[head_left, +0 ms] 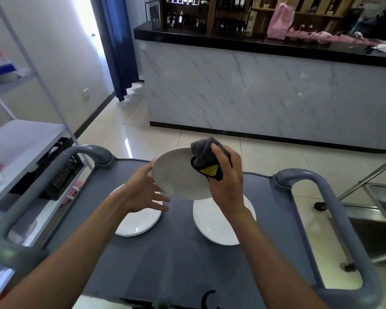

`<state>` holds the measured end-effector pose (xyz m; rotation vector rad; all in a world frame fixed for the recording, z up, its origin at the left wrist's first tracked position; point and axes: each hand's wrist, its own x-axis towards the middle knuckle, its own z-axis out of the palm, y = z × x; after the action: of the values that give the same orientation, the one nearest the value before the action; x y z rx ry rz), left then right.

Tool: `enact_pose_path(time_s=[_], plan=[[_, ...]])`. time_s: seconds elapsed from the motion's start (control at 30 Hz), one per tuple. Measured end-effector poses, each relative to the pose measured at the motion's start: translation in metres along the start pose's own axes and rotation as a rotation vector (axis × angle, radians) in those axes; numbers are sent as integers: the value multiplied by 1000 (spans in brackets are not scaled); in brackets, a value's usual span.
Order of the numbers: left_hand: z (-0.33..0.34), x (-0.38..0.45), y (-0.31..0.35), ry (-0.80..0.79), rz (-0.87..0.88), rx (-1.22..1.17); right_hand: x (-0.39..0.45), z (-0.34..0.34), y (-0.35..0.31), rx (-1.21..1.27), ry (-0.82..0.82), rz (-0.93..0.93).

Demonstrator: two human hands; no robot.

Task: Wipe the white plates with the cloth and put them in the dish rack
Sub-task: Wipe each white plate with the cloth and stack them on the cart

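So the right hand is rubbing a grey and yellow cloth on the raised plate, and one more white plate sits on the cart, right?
Not quite: the head view shows two plates on the cart, one left and one right. The rest holds.

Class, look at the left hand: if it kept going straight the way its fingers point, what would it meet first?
The left hand points its fingers right, under the raised plate. Likely first contact is that plate's underside or the right hand's wrist, though depth is unclear.
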<state>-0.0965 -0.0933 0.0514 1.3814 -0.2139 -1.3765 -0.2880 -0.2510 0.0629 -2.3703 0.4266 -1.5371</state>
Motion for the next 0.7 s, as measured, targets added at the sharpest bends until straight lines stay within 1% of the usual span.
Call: enact_pose_path(time_s=[0.1,0.3,0.4,0.5,0.57,0.67,0.7], plan=[[5,-4,2,-13,-76,47,-6,-4,1,-2,2,-46],[16,-6,-7,-27,-129,-23,-18,-11,5,-12,-7,-95],[20,-6,-10,-40,-131,-31,-21,-17,6,-1,-18,-148],[26,-6,-10,-25,-94,-37,-21,-21,5,-1,-24,-195],[33,-8,-11,-2,-52,-129,-22,-24,6,-2,-29,-195],[41,-9,-10,5,41,-383,-28,-28,6,10,-42,-206],[41,-10,-9,13,71,-425,-31,-29,6,20,-65,-220]])
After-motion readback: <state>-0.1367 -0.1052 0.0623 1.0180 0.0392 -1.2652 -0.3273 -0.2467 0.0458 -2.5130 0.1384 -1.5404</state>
